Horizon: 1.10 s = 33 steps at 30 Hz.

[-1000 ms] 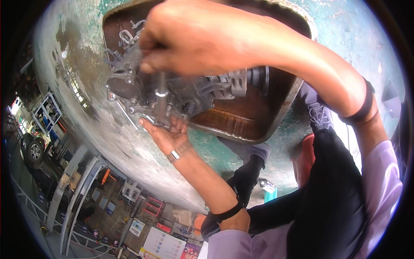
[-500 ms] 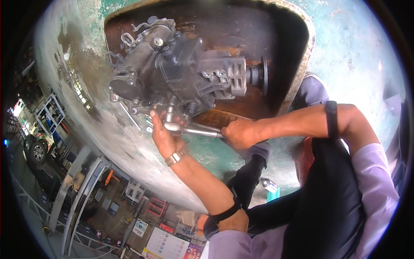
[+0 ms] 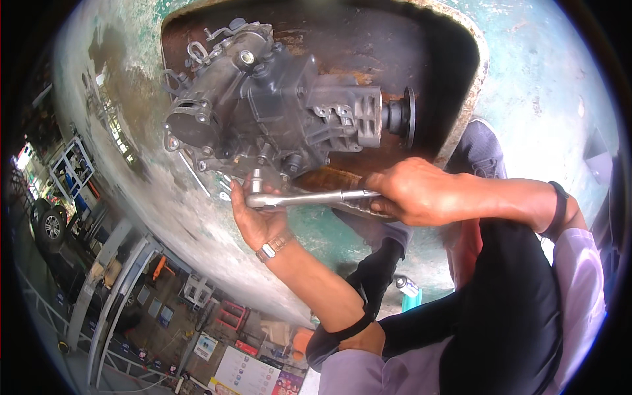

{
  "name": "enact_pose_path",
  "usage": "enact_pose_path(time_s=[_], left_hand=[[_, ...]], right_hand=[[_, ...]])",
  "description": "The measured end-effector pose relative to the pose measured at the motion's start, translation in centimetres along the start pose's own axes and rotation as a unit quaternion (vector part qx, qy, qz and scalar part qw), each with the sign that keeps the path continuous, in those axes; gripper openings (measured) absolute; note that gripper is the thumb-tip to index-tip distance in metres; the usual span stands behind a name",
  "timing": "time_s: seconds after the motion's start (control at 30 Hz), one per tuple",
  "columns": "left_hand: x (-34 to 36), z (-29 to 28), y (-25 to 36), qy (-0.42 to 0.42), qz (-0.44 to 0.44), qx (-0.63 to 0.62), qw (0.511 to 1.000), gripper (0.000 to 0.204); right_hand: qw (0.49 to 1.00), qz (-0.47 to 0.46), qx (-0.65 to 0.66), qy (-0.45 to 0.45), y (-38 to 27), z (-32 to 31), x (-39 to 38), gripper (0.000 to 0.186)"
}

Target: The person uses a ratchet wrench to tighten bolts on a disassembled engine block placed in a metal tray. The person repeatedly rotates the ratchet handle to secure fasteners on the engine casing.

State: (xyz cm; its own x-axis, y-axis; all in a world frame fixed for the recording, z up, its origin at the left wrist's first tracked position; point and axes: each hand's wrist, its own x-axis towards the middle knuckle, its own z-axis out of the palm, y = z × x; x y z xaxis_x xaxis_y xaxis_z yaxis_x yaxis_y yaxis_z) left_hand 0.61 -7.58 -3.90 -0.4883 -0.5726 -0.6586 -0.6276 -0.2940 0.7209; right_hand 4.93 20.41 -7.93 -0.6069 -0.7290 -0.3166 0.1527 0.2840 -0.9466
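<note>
Wide fisheye view, looking down: two bare hands on one silver ratchet wrench [image 3: 306,198], at the near side of one large grey gear housing [image 3: 276,99]. Right hand [image 3: 424,194] at the handle end, fingers closed around the grip. Left hand [image 3: 260,224] at the wrench head, touching, palm upward; fingers partly hidden there, so impossible to tell whether closed on the metal. Wrench almost level across the view, head to the left, handle to the right. On the head, one socket [image 3: 257,182], pointing up toward the housing; impossible to tell whether seated on a bolt.

Housing lying in the left part of one rusty brown metal tray [image 3: 471,95], with one round cover [image 3: 194,130] at the left end and one dark round flange [image 3: 411,117] at the right end. Just left of the left hand, on a worn green-and-white floor [image 3: 135,155], one thin metal rod [image 3: 194,174], plus small bright pieces too blurred to count.

On the person: one wristwatch [image 3: 267,251] at the left wrist, two black bands, one per arm, two lilac sleeves, two dark trouser legs, two grey shoes. Between the legs, one turquoise cylinder [image 3: 411,300] with a silver top. Far left, one vehicle wheel [image 3: 52,226]; at the lower edge, one white poster [image 3: 245,373].
</note>
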Motion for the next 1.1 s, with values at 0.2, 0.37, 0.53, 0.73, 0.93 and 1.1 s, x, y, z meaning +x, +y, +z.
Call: enact_pose_path(time_s=[0.2,0.37,0.53,0.73,0.93,1.1], left_hand=[[-0.7,1.1,0.1,0.032,-0.054,-0.049,0.997,0.054],[-1.2,2.3,0.1,0.032,-0.067,-0.058,0.996,0.051],[-1.3,2.6,0.4,0.022,-0.084,-0.076,0.993,0.057],[-2.0,3.4,-0.3,0.054,-0.041,-0.089,0.994,0.062],[-1.7,4.4,-0.7,0.084,-0.019,-0.111,0.990,0.063],[-1.3,4.7,-0.6,0.091,-0.023,-0.058,0.994,0.063]], right_hand=[[0.982,-0.086,0.075,0.151,-1.5,-3.7,-0.9,0.018],[0.967,-0.140,0.070,0.203,-2.8,-6.8,0.8,0.021],[0.939,-0.211,0.038,0.269,-4.2,-9.4,4.7,0.019],[0.916,-0.265,-0.055,0.296,-8.1,-12.2,10.8,0.030],[0.931,-0.236,-0.066,0.271,-9.1,-12.9,13.7,0.037],[0.926,-0.225,-0.040,0.301,-6.1,-13.2,10.0,0.032]])
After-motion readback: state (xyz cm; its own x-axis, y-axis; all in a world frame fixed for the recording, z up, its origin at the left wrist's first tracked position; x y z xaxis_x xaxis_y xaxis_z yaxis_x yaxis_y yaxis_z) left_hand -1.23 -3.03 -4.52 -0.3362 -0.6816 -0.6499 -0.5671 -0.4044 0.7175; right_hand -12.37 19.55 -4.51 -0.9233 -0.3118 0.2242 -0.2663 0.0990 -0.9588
